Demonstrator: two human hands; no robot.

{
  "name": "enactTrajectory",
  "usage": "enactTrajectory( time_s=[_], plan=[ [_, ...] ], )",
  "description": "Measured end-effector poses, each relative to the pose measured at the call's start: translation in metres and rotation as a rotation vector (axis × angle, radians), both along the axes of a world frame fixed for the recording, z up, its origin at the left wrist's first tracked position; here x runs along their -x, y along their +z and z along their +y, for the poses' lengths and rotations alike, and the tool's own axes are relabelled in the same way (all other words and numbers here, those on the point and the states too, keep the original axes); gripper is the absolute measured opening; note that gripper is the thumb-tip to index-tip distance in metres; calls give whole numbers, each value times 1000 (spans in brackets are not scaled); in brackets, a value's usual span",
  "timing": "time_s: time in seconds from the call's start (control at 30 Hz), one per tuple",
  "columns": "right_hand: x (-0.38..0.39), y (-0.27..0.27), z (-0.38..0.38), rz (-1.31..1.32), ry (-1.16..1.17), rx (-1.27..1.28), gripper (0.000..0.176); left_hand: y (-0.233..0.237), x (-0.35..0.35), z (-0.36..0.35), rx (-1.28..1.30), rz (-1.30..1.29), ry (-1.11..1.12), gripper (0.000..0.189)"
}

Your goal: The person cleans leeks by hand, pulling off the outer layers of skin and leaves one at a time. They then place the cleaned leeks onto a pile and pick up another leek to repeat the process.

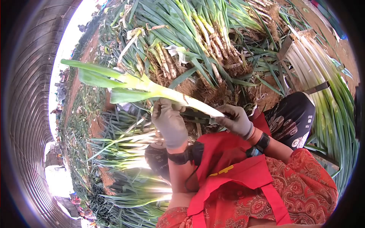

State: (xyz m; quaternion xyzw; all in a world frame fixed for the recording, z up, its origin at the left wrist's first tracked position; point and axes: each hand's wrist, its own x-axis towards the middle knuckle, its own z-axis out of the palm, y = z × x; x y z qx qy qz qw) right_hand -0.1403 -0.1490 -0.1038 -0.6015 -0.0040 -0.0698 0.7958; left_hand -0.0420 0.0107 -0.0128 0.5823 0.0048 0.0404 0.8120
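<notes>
A large green onion (pixel 173 95) lies slantwise across the view, its green leaves to the upper left and its clean white end to the lower right. My gloved right hand (pixel 235 121) grips that white end between thumb and fingers. Below the middle of the stalk, where the leaves begin to fork, my gloved left hand (pixel 169 121) has its fingers curled closed against the onion. Part of the left fingers' grip is hidden behind the stalk.
Unpeeled green onions with dirty roots (pixel 228 57) are heaped ahead. A stack of cleaned onions (pixel 319 72) sits in a metal holder (pixel 317 88) at right. More onions (pixel 140 190) lie at left. A red apron (pixel 228 152) covers my lap.
</notes>
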Motion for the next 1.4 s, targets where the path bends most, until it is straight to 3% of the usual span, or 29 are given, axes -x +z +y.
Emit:
enactTrajectory(
  time_s=[0.03, 0.1, 0.13, 0.23, 0.27, 0.37, 0.47, 0.5, 0.53, 0.6, 0.63, 0.7, 0.73, 0.77, 0.87, 0.93, 1.0, 1.07, 1.17, 1.2, 1.23, 1.3, 1.4],
  plan=[
    [1, 5, -4, 85, 104, -74, 24, 3, 0, 1, 49, 26, -34, 17],
    [3, 19, -17, 255, 313, -223, 22, 7, -2, 7, -144, 176, -195, 16],
    [2, 14, -15, 207, 315, -231, 21, 8, -2, 9, -240, 250, -277, 16],
    [3, 13, -17, 144, 285, -217, 21, 2, 4, 5, -552, 112, -535, 15],
    [3, 13, -17, 137, 270, -202, 22, 1, 0, -6, -1007, 257, -641, 14],
    [4, 18, -19, 162, 240, -153, 25, -74, 21, 8, -773, 411, -762, 18],
    [8, 25, -18, 207, 222, -109, 29, -142, 21, 35, -1381, -133, -369, 25],
    [8, 25, -17, 168, 203, -103, 30, -156, 11, 45, -1345, -520, 7, 18],
    [7, 24, -17, 128, 181, -95, 31, -119, 14, 47, -1049, 20, -61, 18],
    [5, 22, -18, 83, 192, -4, 31, -57, 10, 64, -934, 278, 53, 24],
    [4, 20, -15, 61, 202, 39, 32, -63, 5, 81, -542, 134, 141, 32],
    [1, 18, -7, 13, 200, 61, 32, -61, 2, 118, -393, -210, 41, 45],
    [0, 19, -3, 12, 209, 60, 31, -35, 3, 118, -305, -370, -35, 57],
    [-2, 20, 2, 10, 218, 59, 31, -12, 11, 110, 169, -416, -126, 62],
    [0, 30, 15, 137, 288, 9, 28, 20, 7, 93, 479, -377, -340, 74],
    [-7, 25, 23, 28, 267, 41, 27, 20, -14, 91, 646, -416, -530, 82],
    [-15, 29, 21, -49, 239, 85, 25, 25, -18, 87, 702, -461, -605, 85],
    [-19, 43, 19, 28, 231, 134, 25, 39, -10, 76, 638, -506, -545, 85],
    [-30, 35, 23, 15, 217, 244, 27, 43, -10, 78, 513, -541, -395, 73],
    [-34, 36, 26, -6, 211, 308, 27, 40, -14, 83, 451, -464, -290, 62],
    [-39, 40, 24, -132, 172, 510, 28, 37, -20, 89, 389, -385, -186, 51],
    [-52, 59, 22, -390, 99, 905, 30, 17, -35, 98, 481, -448, -251, 38],
    [-71, 98, 45, -538, 54, 964, 34, 5, -35, 101, 589, -388, -257, 36]
  ],
)
